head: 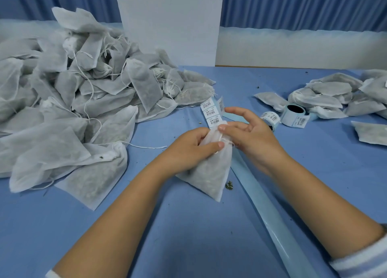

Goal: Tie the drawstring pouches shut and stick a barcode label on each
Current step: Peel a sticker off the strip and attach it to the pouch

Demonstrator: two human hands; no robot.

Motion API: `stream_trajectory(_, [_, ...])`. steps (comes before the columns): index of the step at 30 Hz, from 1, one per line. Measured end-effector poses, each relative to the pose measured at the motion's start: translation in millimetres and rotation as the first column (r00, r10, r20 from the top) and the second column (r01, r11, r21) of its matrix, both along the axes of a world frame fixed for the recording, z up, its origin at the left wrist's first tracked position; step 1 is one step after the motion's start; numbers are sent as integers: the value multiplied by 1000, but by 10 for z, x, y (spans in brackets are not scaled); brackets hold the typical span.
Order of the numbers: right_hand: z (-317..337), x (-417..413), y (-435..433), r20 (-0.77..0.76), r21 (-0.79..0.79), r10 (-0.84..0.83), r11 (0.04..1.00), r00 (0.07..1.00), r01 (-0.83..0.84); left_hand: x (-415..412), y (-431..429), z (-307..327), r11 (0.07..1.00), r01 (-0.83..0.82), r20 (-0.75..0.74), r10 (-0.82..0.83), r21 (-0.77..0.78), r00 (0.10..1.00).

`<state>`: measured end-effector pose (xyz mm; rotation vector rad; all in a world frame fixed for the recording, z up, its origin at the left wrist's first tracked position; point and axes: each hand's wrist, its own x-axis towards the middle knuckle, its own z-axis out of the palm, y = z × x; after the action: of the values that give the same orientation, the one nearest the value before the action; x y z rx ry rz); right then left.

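A white drawstring pouch (pixel 211 173) filled with dried herbs lies at the middle of the blue table, neck pointing away from me. My left hand (pixel 192 145) grips its gathered neck, thumb across the fabric. My right hand (pixel 249 131) pinches the drawstring at the neck with thumb and a finger, the other fingers spread. Just beyond the hands lies a strip of barcode labels (pixel 211 115) on pale blue backing. Two label rolls (pixel 293 115) stand to the right of it.
A big heap of pouches (pixel 79 93) with loose strings fills the left of the table. A smaller pile of pouches (pixel 339 93) lies at the far right. Empty blue backing tape (pixel 270 212) trails toward me. A white box (pixel 169 22) stands behind. Herb crumbs (pixel 229 185) dot the cloth.
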<state>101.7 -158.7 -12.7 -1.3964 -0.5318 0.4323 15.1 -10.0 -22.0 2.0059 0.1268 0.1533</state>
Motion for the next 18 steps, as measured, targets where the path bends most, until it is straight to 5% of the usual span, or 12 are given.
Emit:
stream_trajectory(13, [30,94,-48,-66,35,-89,995,994,92,-18,2,11,990,-86,-172,67,-110,983])
stream_trajectory(18, [44,151,-84,-22,68,-296,952,955,297,10,13,8,949,-247,-231,199,-198,952])
